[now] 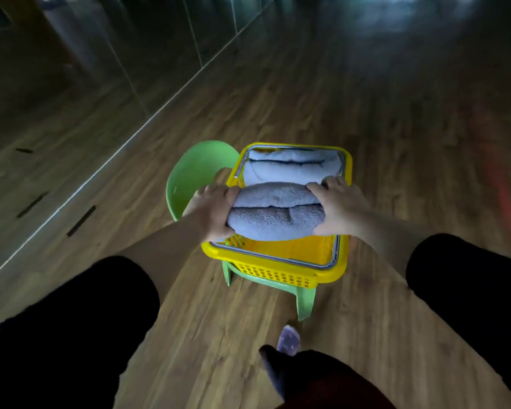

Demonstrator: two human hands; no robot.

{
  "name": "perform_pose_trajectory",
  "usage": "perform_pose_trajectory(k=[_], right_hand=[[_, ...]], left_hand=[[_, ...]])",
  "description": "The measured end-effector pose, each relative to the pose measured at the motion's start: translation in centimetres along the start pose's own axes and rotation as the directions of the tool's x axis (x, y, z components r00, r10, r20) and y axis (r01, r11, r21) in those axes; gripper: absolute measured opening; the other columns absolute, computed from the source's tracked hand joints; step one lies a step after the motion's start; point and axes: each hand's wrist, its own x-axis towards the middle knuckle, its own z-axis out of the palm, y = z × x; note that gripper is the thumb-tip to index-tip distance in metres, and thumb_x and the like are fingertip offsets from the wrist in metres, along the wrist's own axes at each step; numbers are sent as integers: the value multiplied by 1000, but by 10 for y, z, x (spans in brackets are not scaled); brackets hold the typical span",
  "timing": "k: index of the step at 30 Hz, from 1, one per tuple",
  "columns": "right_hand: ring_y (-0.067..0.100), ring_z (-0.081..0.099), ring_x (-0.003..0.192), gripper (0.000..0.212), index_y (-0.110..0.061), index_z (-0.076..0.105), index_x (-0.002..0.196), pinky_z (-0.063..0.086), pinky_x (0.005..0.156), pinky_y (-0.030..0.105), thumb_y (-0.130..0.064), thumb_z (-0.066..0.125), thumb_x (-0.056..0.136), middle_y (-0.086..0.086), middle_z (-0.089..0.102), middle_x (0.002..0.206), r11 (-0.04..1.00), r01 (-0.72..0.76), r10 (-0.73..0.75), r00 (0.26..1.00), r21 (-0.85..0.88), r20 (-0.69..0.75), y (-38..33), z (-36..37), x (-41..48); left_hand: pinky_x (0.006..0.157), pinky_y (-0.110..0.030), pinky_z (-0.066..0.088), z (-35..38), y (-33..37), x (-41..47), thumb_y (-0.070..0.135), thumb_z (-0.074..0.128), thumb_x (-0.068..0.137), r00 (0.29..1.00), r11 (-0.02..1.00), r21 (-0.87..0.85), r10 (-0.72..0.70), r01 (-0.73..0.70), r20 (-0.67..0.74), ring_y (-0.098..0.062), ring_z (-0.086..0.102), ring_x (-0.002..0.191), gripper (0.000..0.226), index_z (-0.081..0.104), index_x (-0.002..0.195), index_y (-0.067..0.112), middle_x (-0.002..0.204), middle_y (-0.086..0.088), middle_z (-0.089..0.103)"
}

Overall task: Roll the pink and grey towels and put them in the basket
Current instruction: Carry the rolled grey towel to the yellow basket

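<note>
A yellow plastic basket (281, 273) stands on a small green chair (195, 172) in the middle of the head view. A pale rolled towel (289, 168) lies inside at its far end. I hold a second rolled towel (275, 214), greyish with a faint pink tint, over the middle of the basket. My left hand (214, 211) grips its left end and my right hand (340, 205) grips its right end. The near part of the basket's floor shows bare yellow.
The chair stands on a wooden floor (366, 113). A mirrored wall (86, 69) runs along the left. My dark-clothed knees fill the lower corners, and a foot in a purple slipper (288, 339) is just in front of the chair.
</note>
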Motion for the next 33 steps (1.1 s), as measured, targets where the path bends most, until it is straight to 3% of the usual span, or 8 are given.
perform_pose_trajectory(k=[7, 11, 16, 18, 20, 22, 29, 33], right_hand=[[35, 33, 133, 110, -20, 30, 147, 47, 95, 42, -65, 75, 57, 11, 36, 140, 999, -44, 43, 995, 19, 86, 29, 42, 74], [41, 56, 101, 98, -12, 60, 122, 54, 65, 49, -57, 81, 38, 19, 59, 108, 999, -47, 49, 993, -26, 111, 33, 90, 104], [35, 57, 90, 89, -13, 61, 113, 49, 60, 41, -49, 79, 34, 13, 58, 97, 996, -84, 87, 990, -29, 112, 26, 127, 131], [34, 55, 103, 95, -17, 54, 124, 50, 69, 44, -51, 81, 39, 12, 57, 111, 991, -133, 135, 970, -26, 201, 24, 139, 139], [31, 40, 121, 89, -23, 32, 140, 43, 86, 43, -49, 73, 65, 8, 42, 131, 981, -193, 186, 942, -2, 278, 22, 156, 146], [29, 33, 125, 86, -26, 23, 142, 39, 91, 43, -49, 68, 73, 5, 37, 134, 969, -249, 235, 921, 4, 311, 22, 174, 152], [28, 33, 124, 75, -32, 31, 137, 36, 95, 43, -48, 68, 74, 0, 44, 129, 941, -337, 315, 859, -18, 403, 19, 230, 175], [28, 33, 127, 70, -35, 28, 140, 40, 93, 38, -45, 64, 81, 0, 43, 132, 925, -380, 346, 809, -26, 475, 17, 257, 181]], left_hand=[[100, -40, 41, 62, -21, 109, 50, 70, 59, 981, 986, -46, 163, -159, 105, -25, 50, 112, 86, 37, 133, 23, 122, -2, 55], [102, -39, 39, 106, -20, 140, 42, 72, 64, 962, 980, -56, 200, -192, 189, -26, 47, 115, 87, 33, 137, 16, 125, -5, 52], [102, -39, 38, 159, -24, 168, 39, 69, 68, 940, 980, -57, 197, -189, 280, -26, 45, 116, 80, 32, 134, 14, 126, -6, 50], [102, -40, 38, 172, -25, 180, 37, 71, 66, 929, 977, -69, 215, -203, 301, -26, 45, 117, 80, 33, 133, 16, 126, -6, 51], [103, -41, 39, 183, -24, 193, 35, 74, 67, 917, 971, -71, 241, -230, 317, -27, 46, 119, 82, 32, 134, 16, 127, -6, 51], [103, -41, 39, 198, -21, 205, 31, 76, 68, 912, 969, -88, 246, -230, 327, -27, 46, 120, 84, 29, 137, 17, 129, -6, 49], [94, -39, 42, 248, -7, 223, 21, 55, 90, 885, 978, -48, 204, -203, 419, -27, 48, 117, 42, 38, 128, 15, 127, -8, 51], [99, -39, 38, 273, -2, 228, 21, 51, 91, 869, 970, -76, 239, -229, 434, -28, 46, 120, 40, 39, 129, 15, 130, -8, 50]])
